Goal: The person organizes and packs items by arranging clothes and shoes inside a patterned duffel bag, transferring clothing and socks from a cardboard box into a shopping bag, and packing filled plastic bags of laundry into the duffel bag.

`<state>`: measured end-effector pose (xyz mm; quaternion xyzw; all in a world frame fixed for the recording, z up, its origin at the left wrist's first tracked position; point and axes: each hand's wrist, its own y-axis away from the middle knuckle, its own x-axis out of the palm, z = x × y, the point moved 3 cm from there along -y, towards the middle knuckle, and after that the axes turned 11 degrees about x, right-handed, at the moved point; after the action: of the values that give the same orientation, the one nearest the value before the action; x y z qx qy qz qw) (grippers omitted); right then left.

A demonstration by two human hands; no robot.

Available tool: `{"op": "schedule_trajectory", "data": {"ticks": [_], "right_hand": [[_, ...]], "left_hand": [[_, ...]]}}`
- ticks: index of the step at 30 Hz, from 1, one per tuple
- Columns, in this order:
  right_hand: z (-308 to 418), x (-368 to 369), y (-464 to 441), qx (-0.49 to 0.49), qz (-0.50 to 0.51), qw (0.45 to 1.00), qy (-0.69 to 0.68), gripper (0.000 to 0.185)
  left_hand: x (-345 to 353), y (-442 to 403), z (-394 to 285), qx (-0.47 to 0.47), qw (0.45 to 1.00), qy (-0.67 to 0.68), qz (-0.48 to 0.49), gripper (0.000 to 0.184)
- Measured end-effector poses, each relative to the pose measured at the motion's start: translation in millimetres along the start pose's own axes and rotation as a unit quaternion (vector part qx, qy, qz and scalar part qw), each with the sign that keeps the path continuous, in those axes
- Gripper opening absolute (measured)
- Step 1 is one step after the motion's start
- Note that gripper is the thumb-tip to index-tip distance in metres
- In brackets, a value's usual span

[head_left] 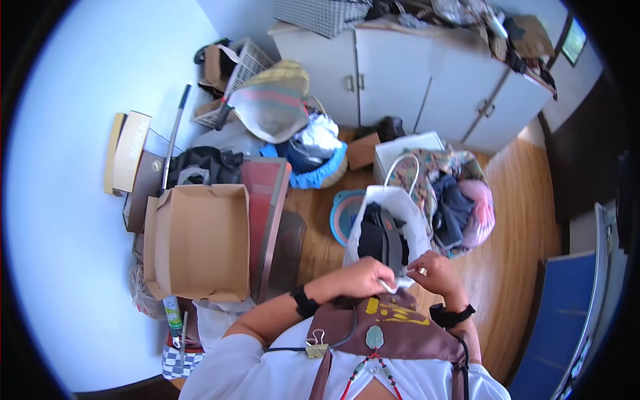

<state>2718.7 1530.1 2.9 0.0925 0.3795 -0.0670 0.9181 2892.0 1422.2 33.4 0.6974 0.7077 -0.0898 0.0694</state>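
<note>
While dark things (375,241) were held in the white bag (416,235), its handle (389,287) was pinched by left hand (365,275) and right hand (437,272).

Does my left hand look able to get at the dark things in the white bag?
Probably yes: the white bag is open, the dark things show inside it, and the left hand is at its near edge, though it seems to pinch a white strip.

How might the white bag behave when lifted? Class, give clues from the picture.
The white bag would probably flex, since its sides look thin and creased. The dark items packed inside may make it heavier than an empty one. With its top open, it could spill if tipped.
</note>
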Motion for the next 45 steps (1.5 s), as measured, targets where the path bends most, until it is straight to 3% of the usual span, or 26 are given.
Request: {"op": "schedule_trajectory", "data": {"ticks": [4,7,9,11,15,17,20,22,27,29,30,31,32,33,34,35,36,37,38,39,41,42,43,45], "right_hand": [[-3.9,-32.8,-48.7,0.013,-0.053,0.998,-0.010,0.027],[-24.2,-35.4,-106.3,0.125,-0.080,0.988,-0.049,0.052],[-38.0,-24.6,-149.3,0.159,-0.090,0.982,0.046,0.072],[-64.7,1.2,-197.6,0.165,-0.046,0.985,0.026,0.095],[-53.6,47.6,-249.2,0.182,0.095,0.979,-0.007,0.104],[-35.0,72.4,-255.2,0.141,0.112,0.984,-0.010,0.092],[-35.8,138.4,-278.7,0.035,0.186,0.982,-0.015,0.050],[-17.1,160.1,-272.0,-0.022,0.213,0.976,0.027,0.033],[33.1,167.9,-237.0,-0.141,0.307,0.929,0.153,0.022],[51.5,154.9,-223.4,-0.262,0.292,0.883,0.257,0.022],[51.8,153.1,-222.7,-0.252,0.288,0.888,0.254,0.022],[55.2,151.2,-220.8,-0.311,0.237,0.880,0.271,0.022],[57.7,146.5,-216.9,-0.371,0.186,0.863,0.288,0.022],[55.0,140.6,-215.6,-0.370,0.187,0.863,0.288,0.022],[54.7,130.5,-214.6,-0.398,0.171,0.876,0.214,0.024],[56.3,117.6,-212.6,-0.424,0.155,0.881,0.139,0.027],[54.7,106.0,-210.5,-0.375,0.172,0.899,0.150,0.029],[55.4,89.0,-203.5,-0.378,0.181,0.895,0.151,0.029],[50.0,74.7,-196.5,-0.205,0.334,0.920,-0.003,0.033],[42.4,67.8,-184.4,-0.010,0.466,0.872,-0.149,0.038],[37.3,56.8,-160.6,-0.038,0.509,0.817,-0.267,0.031],[48.7,41.1,-143.9,-0.076,0.469,0.824,-0.309,0.028],[60.6,24.9,-129.4,-0.109,0.424,0.826,-0.355,0.029],[59.7,12.3,-122.5,-0.156,0.337,0.880,-0.295,0.037]], "left_hand": [[4.3,-11.7,-15.5,0.065,0.998,-0.004,0.017,0.017],[10.9,-17.1,-18.5,0.052,0.996,-0.014,0.075,0.017],[12.0,-17.0,-27.2,0.089,0.994,-0.007,0.066,0.019],[11.3,-15.4,-30.2,0.087,0.995,-0.016,0.053,0.020],[11.6,-2.9,-25.9,0.068,0.998,-0.013,0.011,0.022],[9.4,2.1,-26.8,0.061,0.998,-0.036,-0.001,0.021],[7.4,10.9,-35.8,0.045,0.998,-0.023,-0.035,0.016],[8.9,17.9,-27.2,0.024,0.998,-0.032,-0.056,0.015],[9.3,34.8,-22.8,-0.028,0.995,-0.021,-0.095,0.013],[10.4,44.1,-8.9,-0.091,0.987,-0.042,-0.123,0.019],[1.6,38.4,-26.0,-0.183,0.980,-0.082,-0.010,0.043],[2.0,36.7,-30.0,-0.182,0.980,-0.081,-0.001,0.043],[0.4,35.3,-31.9,-0.200,0.975,-0.093,-0.039,0.042],[-1.5,34.6,-32.0,-0.217,0.967,-0.103,-0.081,0.040],[0.2,34.5,-30.0,-0.217,0.967,-0.101,-0.082,0.040],[-3.2,36.6,-27.4,-0.198,0.957,-0.093,-0.190,0.026],[-7.5,39.9,-24.4,-0.177,0.935,-0.083,-0.297,0.011],[-12.7,43.9,-11.1,-0.186,0.927,-0.084,-0.314,0.011],[-15.6,50.7,9.0,-0.199,0.917,-0.079,-0.335,0.011],[-17.4,55.5,25.9,-0.223,0.907,-0.007,-0.358,0.011],[-29.6,48.6,30.1,-0.195,0.897,-0.133,-0.374,0.016],[-36.2,41.8,35.2,-0.154,0.899,-0.157,-0.380,0.017],[-40.8,32.7,32.6,-0.171,0.891,-0.173,-0.384,0.019],[-52.0,16.5,21.6,-0.168,0.863,-0.260,-0.400,0.017]]}}
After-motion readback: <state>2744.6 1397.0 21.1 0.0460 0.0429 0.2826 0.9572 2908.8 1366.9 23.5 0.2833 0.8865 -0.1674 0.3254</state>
